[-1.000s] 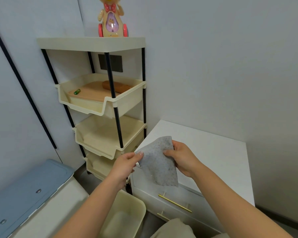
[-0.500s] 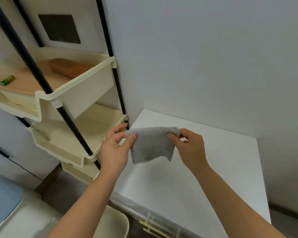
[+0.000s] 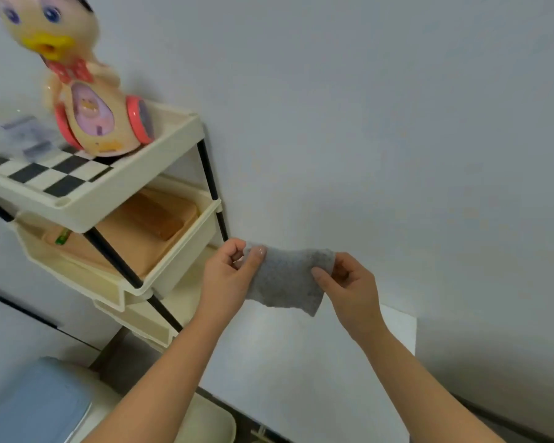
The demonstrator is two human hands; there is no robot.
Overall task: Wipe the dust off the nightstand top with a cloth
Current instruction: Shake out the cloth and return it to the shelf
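Observation:
A small grey cloth (image 3: 287, 278) hangs stretched between both hands, in the air above the back of the white nightstand top (image 3: 295, 362). My left hand (image 3: 229, 276) pinches the cloth's upper left corner between thumb and fingers. My right hand (image 3: 349, 287) grips its upper right corner. The cloth does not touch the nightstand top, which lies bare below my forearms, its right edge near the grey wall.
A cream tiered shelf rack (image 3: 135, 225) with black poles stands left of the nightstand, close to my left hand. A duck toy (image 3: 87, 91) sits on its checkered top tier. A blue-lidded bin (image 3: 36, 401) and a cream bin (image 3: 211, 423) stand low at the left.
The view has risen and tilted, so the rack's top tier and duck toy show. Both hands hold the cloth higher, spread wider, near the wall.

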